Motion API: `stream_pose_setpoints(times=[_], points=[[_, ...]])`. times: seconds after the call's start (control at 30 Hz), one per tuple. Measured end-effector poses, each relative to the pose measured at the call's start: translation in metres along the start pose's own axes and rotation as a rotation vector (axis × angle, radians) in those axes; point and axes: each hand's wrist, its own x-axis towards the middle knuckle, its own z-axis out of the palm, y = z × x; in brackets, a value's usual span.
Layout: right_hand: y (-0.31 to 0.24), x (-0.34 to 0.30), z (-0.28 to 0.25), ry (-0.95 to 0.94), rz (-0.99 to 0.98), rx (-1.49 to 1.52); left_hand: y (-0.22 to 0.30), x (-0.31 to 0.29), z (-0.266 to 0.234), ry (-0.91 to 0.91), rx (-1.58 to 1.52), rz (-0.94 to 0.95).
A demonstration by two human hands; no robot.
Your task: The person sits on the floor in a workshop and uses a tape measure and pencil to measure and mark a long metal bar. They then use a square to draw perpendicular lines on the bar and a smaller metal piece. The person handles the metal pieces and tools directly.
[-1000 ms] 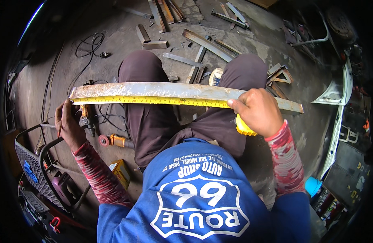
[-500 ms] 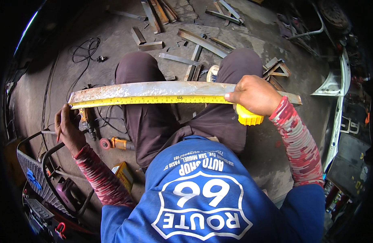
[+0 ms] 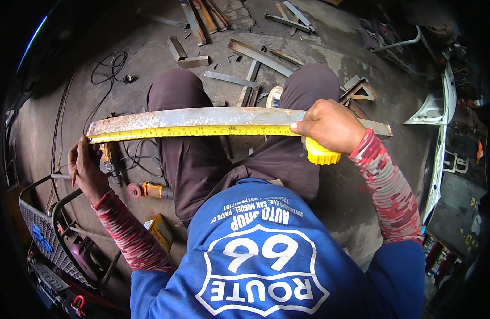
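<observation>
Across the middle of the frame we see a long, flat, rust-flecked grey metal bar [image 3: 202, 118] resting over the knees of a seated person in dark brown trousers [image 3: 191, 154], with a yellow measuring tape blade [image 3: 191, 131] stretched along its lower edge from the left end toward the right. The right hand [image 3: 330, 126], right of centre, is clamped over the bar and pins the blade against it with the thumb, while the yellow tape case [image 3: 320, 155] sits gripped just under the palm. The left hand [image 3: 86, 167], at the left of the frame, lies just below the bar's left end; its fingers are curled around what appears to be a thin pencil or marker, though the fisheye rim makes that hard to confirm. Both forearms wear red-and-grey patterned sleeves [image 3: 391, 186]. On the grey concrete floor [image 3: 122, 69] beside the left knee lies an orange-and-black angle grinder [image 3: 146, 190], and a small yellow box [image 3: 161, 231] sits lower down, near the left elbow. Cut lengths of steel scrap [image 3: 258, 56] are strewn over the upper centre of the frame, and black cables [image 3: 104, 66] loop at the upper left. A wire-grille machine [image 3: 43, 234] fills the lower left corner, and a white panel [image 3: 441, 133] runs down the right edge.
</observation>
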Motion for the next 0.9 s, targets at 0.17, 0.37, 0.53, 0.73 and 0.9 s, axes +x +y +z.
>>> stream_pose_setpoints(times=[0.17,0.37,0.53,0.73,0.9], points=[[-0.002,-0.01,0.003,0.081,0.001,-0.027,-0.002,0.002,0.0,-0.025,-0.01,-0.011],[-0.001,-0.011,0.003,0.1,-0.042,-0.061,0.002,-0.002,0.004,0.005,0.018,-0.02],[-0.001,-0.007,0.001,0.082,-0.049,-0.049,0.009,-0.005,0.005,0.017,0.085,-0.026],[-0.006,-0.006,-0.004,0.011,0.023,-0.045,0.018,-0.015,0.007,0.001,0.131,-0.026],[-0.007,-0.009,-0.005,-0.001,0.048,-0.047,0.024,-0.014,0.019,0.268,0.242,-0.029]])
